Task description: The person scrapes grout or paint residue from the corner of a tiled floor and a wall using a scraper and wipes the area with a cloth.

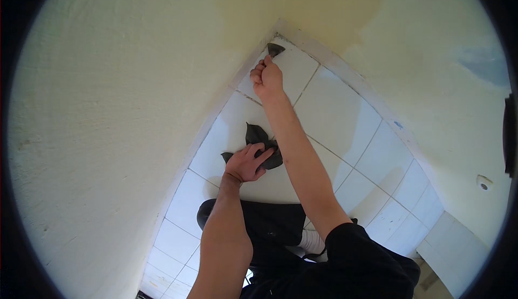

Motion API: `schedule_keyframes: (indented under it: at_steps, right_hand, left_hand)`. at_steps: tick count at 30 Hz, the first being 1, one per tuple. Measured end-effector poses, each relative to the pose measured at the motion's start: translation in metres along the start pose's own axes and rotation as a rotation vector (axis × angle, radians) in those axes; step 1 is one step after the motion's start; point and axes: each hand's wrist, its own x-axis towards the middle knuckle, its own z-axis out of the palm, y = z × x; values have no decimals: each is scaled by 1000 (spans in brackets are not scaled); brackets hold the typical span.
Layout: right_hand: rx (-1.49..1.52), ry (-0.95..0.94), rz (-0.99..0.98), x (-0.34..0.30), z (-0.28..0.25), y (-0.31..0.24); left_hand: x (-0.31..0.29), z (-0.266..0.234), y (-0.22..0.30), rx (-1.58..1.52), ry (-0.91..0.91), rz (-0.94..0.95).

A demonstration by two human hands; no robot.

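In the far corner of the tiled floor, my right hand (268, 79) is closed round a scraper (275, 49). Its dark, flared blade points toward the corner where the walls meet; the handle is mostly hidden in my fist. Closer to me, my left hand (245, 164) rests on a crumpled black cloth (257, 133), its fingers bent over the fabric. Pointed corners of the cloth stick out around that hand. My right forearm passes just beside the cloth.
White floor tiles (332, 107) with dark joints lie under both hands. A cream wall (108, 110) rises close on the left, another wall (431, 56) on the right, with a pale skirting strip (345, 66) at its foot. My bent, dark-clothed leg (275, 221) is at the bottom.
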Motion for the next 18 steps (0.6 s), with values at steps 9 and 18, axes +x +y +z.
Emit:
schedule_keyframes:
  at_steps: [9,18]
  right_hand:
    - [-61,30,-55,-1,3,3]
    - [21,-8,29,-3,9,9]
  left_hand:
    - [1,0,2,27,10,8]
    - [-2,-4,1,27,24,11]
